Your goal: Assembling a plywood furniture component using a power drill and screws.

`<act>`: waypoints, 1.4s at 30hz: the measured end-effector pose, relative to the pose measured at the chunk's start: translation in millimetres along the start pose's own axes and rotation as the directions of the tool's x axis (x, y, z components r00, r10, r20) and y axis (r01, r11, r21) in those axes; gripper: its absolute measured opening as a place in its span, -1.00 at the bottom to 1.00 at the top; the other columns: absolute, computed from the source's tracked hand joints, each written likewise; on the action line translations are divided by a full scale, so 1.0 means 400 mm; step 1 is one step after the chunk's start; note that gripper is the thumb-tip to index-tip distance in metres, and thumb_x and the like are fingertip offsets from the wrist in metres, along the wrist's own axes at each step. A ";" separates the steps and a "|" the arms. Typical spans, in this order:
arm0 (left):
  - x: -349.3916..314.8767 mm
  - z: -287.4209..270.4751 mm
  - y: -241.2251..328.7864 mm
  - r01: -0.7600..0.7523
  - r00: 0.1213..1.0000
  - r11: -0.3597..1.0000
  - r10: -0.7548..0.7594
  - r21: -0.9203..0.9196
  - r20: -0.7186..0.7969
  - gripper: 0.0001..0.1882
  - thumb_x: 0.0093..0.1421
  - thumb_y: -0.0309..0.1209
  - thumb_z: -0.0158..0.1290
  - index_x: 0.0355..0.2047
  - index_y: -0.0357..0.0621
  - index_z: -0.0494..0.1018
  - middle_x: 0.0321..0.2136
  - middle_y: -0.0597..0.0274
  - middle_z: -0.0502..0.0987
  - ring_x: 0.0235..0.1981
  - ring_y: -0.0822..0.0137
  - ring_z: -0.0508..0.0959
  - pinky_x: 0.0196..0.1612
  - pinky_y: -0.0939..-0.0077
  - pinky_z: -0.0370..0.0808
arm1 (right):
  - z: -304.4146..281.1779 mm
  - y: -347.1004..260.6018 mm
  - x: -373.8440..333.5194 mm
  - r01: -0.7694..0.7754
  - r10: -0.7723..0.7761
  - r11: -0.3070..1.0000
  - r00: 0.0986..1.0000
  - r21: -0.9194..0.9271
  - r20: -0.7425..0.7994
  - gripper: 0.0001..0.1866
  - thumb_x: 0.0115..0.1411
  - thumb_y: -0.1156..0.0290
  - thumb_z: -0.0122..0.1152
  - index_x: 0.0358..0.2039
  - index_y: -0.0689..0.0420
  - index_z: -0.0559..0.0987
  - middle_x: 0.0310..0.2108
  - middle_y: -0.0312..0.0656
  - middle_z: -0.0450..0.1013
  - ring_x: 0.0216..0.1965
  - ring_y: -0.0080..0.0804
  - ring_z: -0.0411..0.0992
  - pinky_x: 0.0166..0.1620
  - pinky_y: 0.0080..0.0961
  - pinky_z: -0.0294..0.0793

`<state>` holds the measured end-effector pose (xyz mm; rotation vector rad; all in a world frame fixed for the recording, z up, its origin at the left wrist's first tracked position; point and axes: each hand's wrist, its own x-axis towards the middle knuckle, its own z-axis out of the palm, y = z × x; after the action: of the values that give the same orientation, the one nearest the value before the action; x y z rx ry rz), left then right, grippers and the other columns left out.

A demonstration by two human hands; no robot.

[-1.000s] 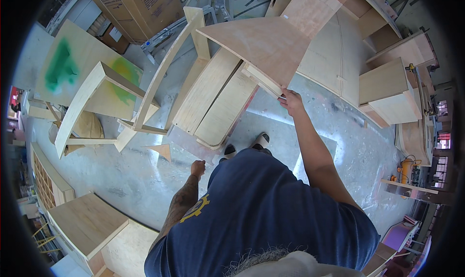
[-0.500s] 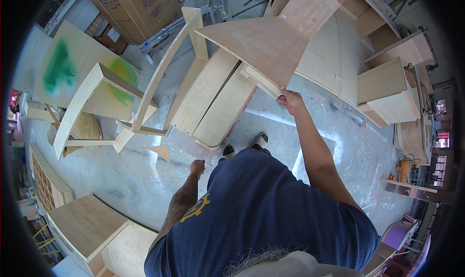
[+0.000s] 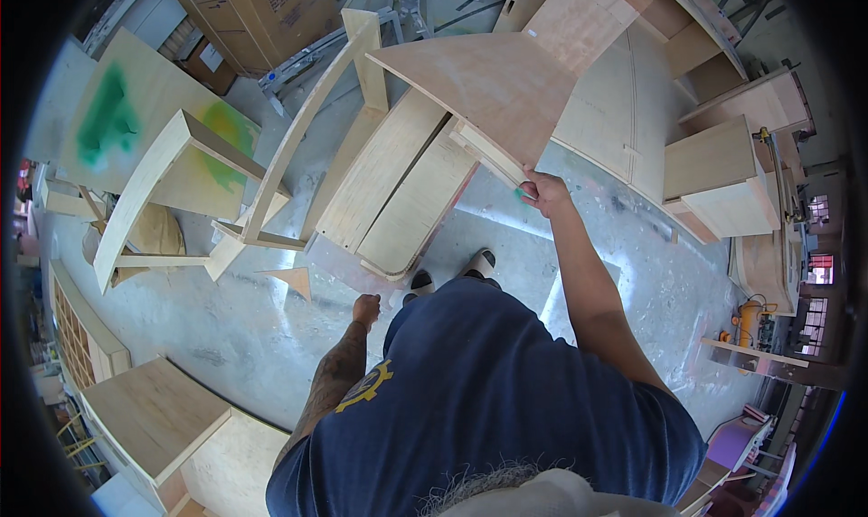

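Observation:
My right hand (image 3: pixel 547 194) pinches the near corner of a plywood panel (image 3: pixel 479 83), at the end of the pale wooden strip (image 3: pixel 488 152) along its edge. A small green patch shows by those fingertips; I cannot tell what it is. Under and left of the panel stands a low plywood piece (image 3: pixel 411 200) with a dark gap along its top and a rounded near corner. My left hand (image 3: pixel 365 311) hangs curled over the floor in front of me, touching no furniture. Its fingers hide whatever may be inside.
Curved wooden frames (image 3: pixel 145 191) stand at the left, by a board (image 3: pixel 108 110) sprayed green and yellow. A triangular offcut (image 3: pixel 294 283) lies on the floor. Plywood cabinets (image 3: pixel 714 164) line the right; another unit (image 3: pixel 158 417) is at lower left. A cardboard box (image 3: pixel 253 19) stands far back.
My hands hold nearly the same places and the panel stays put. The view has shifted slightly, and the fingers of my right hand have moved a little at the corner.

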<state>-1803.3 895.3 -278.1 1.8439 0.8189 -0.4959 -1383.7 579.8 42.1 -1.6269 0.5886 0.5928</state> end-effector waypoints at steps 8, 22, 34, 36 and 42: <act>0.012 -0.016 -0.018 0.050 0.997 0.986 -0.041 -0.158 0.059 -0.74 0.31 -0.18 0.00 -0.29 -0.10 0.50 -0.48 0.32 0.47 -0.50 0.38 0.48 -0.48 0.37 0.42 | -0.004 -0.008 0.003 0.007 -0.007 0.999 1.000 -0.038 0.001 -0.54 0.16 0.15 0.47 -0.08 0.20 0.58 -0.27 -0.19 0.52 -0.24 -0.35 0.50 0.00 -0.12 0.55; -0.111 -0.073 0.188 0.298 0.947 0.885 -0.321 -0.358 -0.007 -0.69 0.28 -0.28 0.04 -0.61 -0.05 0.40 -0.75 0.32 0.35 -0.73 0.40 0.41 -0.67 0.36 0.33 | -0.027 0.008 0.016 0.124 -0.087 0.974 0.977 -0.187 0.193 -0.49 0.25 -0.07 0.29 -0.05 0.12 0.55 -0.27 -0.21 0.57 -0.25 -0.37 0.55 -0.08 -0.30 0.52; -0.022 0.122 0.424 -0.515 0.857 0.543 0.321 0.663 0.403 -0.84 0.17 -0.39 0.05 -0.31 -0.09 0.60 -0.52 0.10 0.59 -0.54 0.13 0.63 -0.42 0.18 0.58 | -0.574 0.390 0.159 0.061 -0.058 0.992 0.998 -0.109 0.029 -0.32 0.26 -0.22 0.16 0.10 0.12 0.47 -0.11 -0.07 0.56 -0.16 -0.29 0.56 -0.11 -0.39 0.47; 0.009 0.167 0.463 -0.368 0.911 0.794 0.205 0.483 0.357 -0.82 0.20 -0.33 0.04 -0.31 -0.09 0.59 -0.47 0.08 0.62 -0.56 0.11 0.63 -0.43 0.16 0.57 | -0.675 0.458 0.168 -0.045 0.045 0.999 0.999 -0.022 -0.016 -0.34 0.26 -0.20 0.17 0.10 0.12 0.47 -0.11 -0.06 0.56 -0.15 -0.26 0.56 -0.10 -0.33 0.46; 0.111 0.371 0.741 -0.710 0.693 0.341 0.495 0.616 0.524 -0.74 0.16 -0.23 0.06 -0.45 -0.18 0.51 -0.39 -0.07 0.62 -0.19 -0.08 0.60 -0.11 0.04 0.54 | -0.938 0.712 0.146 -0.328 0.362 0.913 0.926 0.243 -0.111 -0.40 0.25 -0.15 0.18 0.08 0.07 0.48 -0.15 -0.06 0.56 -0.18 -0.19 0.53 -0.07 -0.13 0.43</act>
<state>-1552.6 697.7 -178.1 2.6408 -0.4535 -0.6174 -1513.0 169.5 -158.4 -1.3731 1.0366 0.6369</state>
